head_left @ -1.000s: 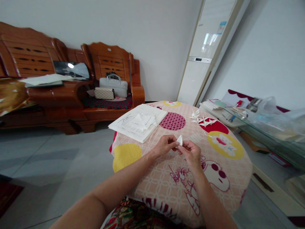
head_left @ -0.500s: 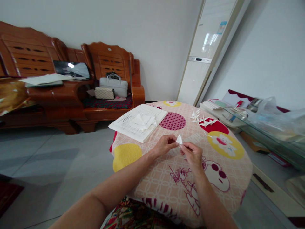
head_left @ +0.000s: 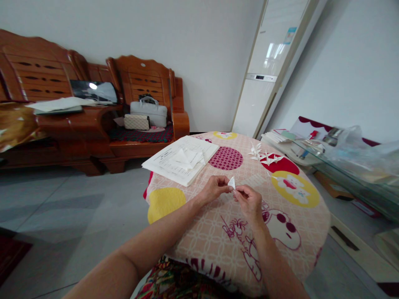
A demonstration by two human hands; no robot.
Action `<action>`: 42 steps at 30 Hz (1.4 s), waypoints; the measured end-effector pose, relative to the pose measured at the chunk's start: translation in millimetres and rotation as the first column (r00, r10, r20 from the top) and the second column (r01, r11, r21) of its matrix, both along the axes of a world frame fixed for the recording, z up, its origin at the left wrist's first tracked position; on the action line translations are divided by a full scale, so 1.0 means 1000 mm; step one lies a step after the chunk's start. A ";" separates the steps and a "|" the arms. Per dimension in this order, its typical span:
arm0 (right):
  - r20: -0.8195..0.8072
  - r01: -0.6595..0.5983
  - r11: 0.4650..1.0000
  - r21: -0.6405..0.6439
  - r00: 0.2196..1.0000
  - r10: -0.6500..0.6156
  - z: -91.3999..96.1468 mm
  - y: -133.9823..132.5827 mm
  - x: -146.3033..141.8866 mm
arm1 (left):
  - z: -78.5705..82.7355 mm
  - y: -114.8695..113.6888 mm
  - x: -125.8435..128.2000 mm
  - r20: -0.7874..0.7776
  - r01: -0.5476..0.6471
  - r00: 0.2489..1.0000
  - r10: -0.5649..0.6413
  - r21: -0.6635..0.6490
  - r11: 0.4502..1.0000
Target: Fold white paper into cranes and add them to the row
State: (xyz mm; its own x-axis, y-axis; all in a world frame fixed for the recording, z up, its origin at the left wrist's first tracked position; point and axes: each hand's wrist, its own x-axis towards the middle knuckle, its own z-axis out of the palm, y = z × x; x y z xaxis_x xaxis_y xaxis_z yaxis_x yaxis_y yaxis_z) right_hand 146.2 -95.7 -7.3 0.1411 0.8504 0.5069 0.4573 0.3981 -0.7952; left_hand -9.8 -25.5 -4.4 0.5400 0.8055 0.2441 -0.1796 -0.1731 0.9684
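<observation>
My left hand (head_left: 214,189) and my right hand (head_left: 248,201) meet over the middle of the round table, both pinched on a small folded white paper piece (head_left: 231,182). The paper stands up between the fingertips as a little pointed shape. Under the hands lies a pink patterned tablecloth (head_left: 218,236) with coloured circles and cartoon prints. Several finished white folded paper figures (head_left: 264,155) lie at the far side of the table.
A stack of printed sheets with smaller paper squares on top (head_left: 181,160) lies at the table's far left. Wooden armchairs (head_left: 146,104) with bags stand behind. A tall white air conditioner (head_left: 264,79) is in the corner. A cluttered glass table (head_left: 343,162) is on the right.
Both hands have shifted slightly left with the paper piece, and the fingers have re-pinched it; the paper's point now leans a little more to the left.
</observation>
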 end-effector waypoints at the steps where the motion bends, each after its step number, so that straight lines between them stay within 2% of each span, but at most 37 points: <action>1: -0.047 0.005 1.000 -0.029 0.999 -0.007 0.000 0.000 -0.001 | 0.000 0.000 0.000 -0.009 -0.008 1.000 0.008 0.003 1.000; 7: -0.296 0.025 0.989 -0.146 0.953 -0.068 0.005 0.001 -0.008 | 0.002 0.000 0.001 -0.038 -0.043 0.998 0.043 -0.005 0.999; 12: -0.319 -0.076 0.966 -0.245 0.948 -0.007 0.005 0.002 -0.005 | 0.003 0.000 0.002 0.008 -0.036 0.999 0.037 -0.077 0.996; 19: -0.355 -0.200 0.940 -0.275 0.930 0.094 0.000 0.002 -0.005 | 0.006 -0.002 0.000 0.037 -0.068 0.997 0.074 -0.138 0.988; 23: -0.429 -0.286 0.902 -0.324 0.894 0.129 0.003 0.000 -0.007 | 0.008 -0.003 -0.001 0.012 -0.026 1.000 0.028 -0.197 0.980; 28: -0.518 -0.309 0.882 -0.356 0.851 0.089 0.009 -0.005 -0.008 | 0.008 -0.004 -0.001 -0.003 0.048 0.999 -0.051 -0.293 0.955; 33: -0.582 -0.296 0.888 -0.351 0.812 0.040 0.010 -0.004 -0.007 | 0.009 -0.006 -0.001 -0.045 0.091 0.993 -0.107 -0.269 0.959; 37: -0.609 -0.286 0.892 -0.350 0.793 0.015 0.010 -0.003 -0.007 | 0.009 -0.006 0.000 -0.108 0.078 0.989 -0.102 -0.205 0.976; 42: -0.632 -0.294 0.883 -0.366 0.775 -0.005 0.009 -0.002 -0.008 | 0.008 -0.005 -0.001 -0.145 0.052 0.986 -0.086 -0.222 0.974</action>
State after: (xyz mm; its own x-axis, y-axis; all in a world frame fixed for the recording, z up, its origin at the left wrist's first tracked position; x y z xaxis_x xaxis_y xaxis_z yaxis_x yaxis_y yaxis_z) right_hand 138.4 -97.7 1.6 0.1436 0.9881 -0.0548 -0.2079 -0.0241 -0.9779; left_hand -10.8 -31.0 4.0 0.6134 0.7895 -0.0216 -0.0305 0.0510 0.9982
